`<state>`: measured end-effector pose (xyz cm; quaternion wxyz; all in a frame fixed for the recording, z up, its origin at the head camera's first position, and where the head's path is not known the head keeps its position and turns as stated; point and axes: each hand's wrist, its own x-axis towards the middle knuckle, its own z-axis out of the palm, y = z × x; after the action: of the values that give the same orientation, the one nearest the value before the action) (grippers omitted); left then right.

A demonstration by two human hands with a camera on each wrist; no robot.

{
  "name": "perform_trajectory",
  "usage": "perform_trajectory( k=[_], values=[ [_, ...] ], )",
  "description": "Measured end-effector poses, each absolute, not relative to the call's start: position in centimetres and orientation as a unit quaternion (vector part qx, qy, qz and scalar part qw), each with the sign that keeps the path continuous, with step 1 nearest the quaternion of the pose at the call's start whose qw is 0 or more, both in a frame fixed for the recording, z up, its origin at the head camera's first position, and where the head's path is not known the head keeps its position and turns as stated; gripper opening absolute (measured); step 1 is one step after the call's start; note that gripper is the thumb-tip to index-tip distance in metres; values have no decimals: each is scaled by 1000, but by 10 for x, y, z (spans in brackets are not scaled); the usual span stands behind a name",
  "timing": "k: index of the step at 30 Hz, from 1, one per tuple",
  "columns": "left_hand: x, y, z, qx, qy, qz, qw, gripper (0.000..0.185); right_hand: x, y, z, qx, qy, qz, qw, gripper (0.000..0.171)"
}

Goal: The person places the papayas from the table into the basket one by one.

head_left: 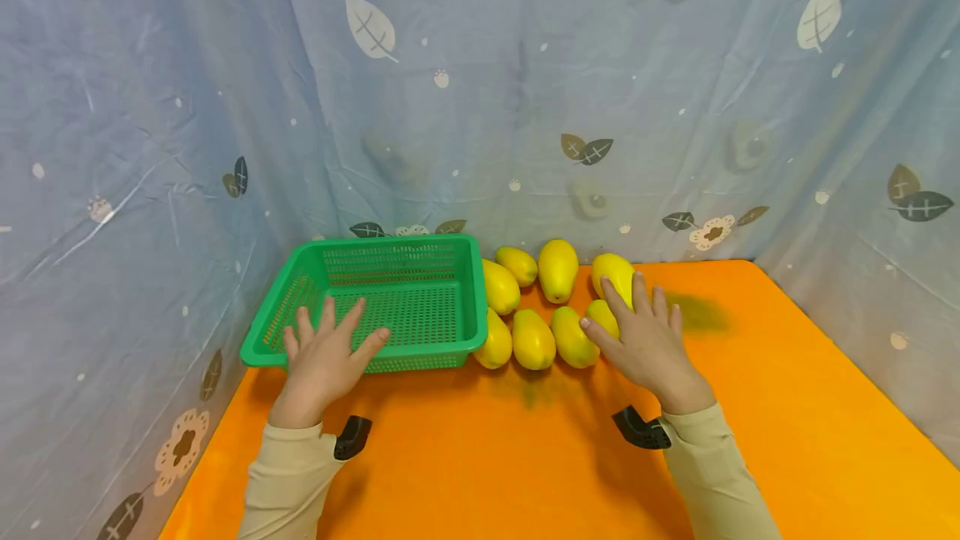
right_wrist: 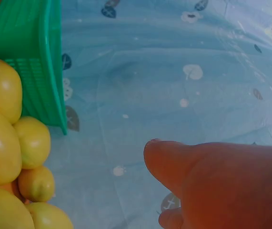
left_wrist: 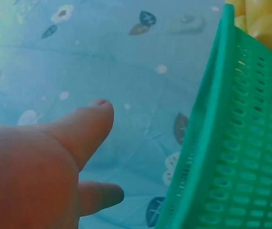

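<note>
My left hand (head_left: 324,363) hovers over the near left part of a green plastic basket (head_left: 477,290), fingers spread and holding nothing. The basket has slatted mesh walls, and no fruit lies in it. Several yellow, mango-shaped fruits (head_left: 534,340) lie to its right in two loose rows. Above the right end of these rows is my right hand (head_left: 654,352), its fingers apart and nothing in its grasp. It partly hides the rightmost fruits (head_left: 612,272). In the left wrist view the thumb (left_wrist: 90,133) stands clear of the basket wall; in the right wrist view the thumb (right_wrist: 169,160) is apart from the fruits.
An orange cloth (head_left: 480,457) covers the table. Behind and at both sides hangs a blue-grey curtain (head_left: 480,107) with leaf and flower prints, close to the back of the basket and fruits. A black wrist device (head_left: 642,428) is worn at each sleeve.
</note>
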<state>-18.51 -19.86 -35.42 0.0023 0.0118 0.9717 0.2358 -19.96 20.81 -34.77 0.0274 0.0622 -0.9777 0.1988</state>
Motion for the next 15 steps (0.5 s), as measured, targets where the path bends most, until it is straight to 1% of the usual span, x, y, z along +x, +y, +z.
perform_trajectory(
  k=[7,10,15],
  values=[
    [-186,-197,-380,12,980,197,2,77,-200,208,-349,61,-976,207,21,83],
    [-185,-196,-392,12,984,179,-15,77,-201,209,-349,59,-976,208,23,82],
    [-184,-193,-402,16,986,156,-64,69,-202,212,-348,56,-976,208,22,83]
  ],
)
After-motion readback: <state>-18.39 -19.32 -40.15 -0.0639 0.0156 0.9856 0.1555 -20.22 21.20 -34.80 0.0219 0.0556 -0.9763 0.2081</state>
